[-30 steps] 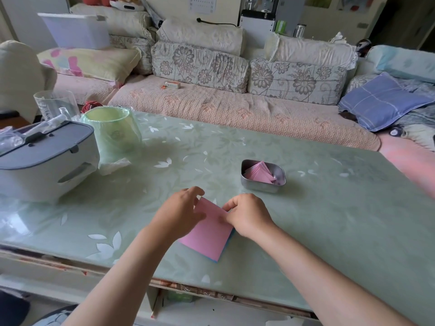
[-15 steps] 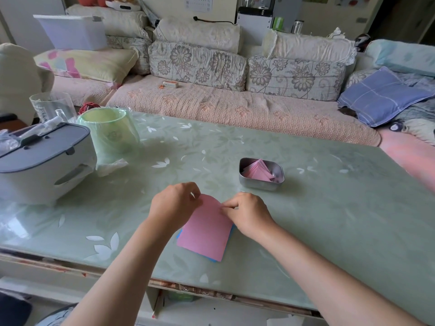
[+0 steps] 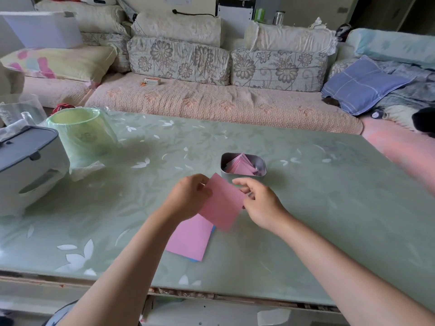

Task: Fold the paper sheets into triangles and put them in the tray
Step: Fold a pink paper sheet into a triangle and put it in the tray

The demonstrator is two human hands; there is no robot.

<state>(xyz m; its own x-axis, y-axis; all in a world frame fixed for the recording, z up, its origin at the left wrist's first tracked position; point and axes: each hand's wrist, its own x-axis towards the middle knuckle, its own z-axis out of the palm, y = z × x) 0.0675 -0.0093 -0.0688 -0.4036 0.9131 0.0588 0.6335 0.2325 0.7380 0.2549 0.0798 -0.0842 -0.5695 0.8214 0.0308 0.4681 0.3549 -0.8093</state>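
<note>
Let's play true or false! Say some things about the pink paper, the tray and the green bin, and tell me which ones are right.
1. The left hand holds a pink sheet above the table. True.
2. The tray is empty. False: folded pink papers lie in it.
3. The held sheet is a triangle. False: it is flat and unfolded.
4. A stack of sheets lies on the table below the hands. True.
5. The green bin stands right of the tray. False: it stands left of it.

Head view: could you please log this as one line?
left hand holds pink sheet | right hand at its corner | tray holds triangles
</note>
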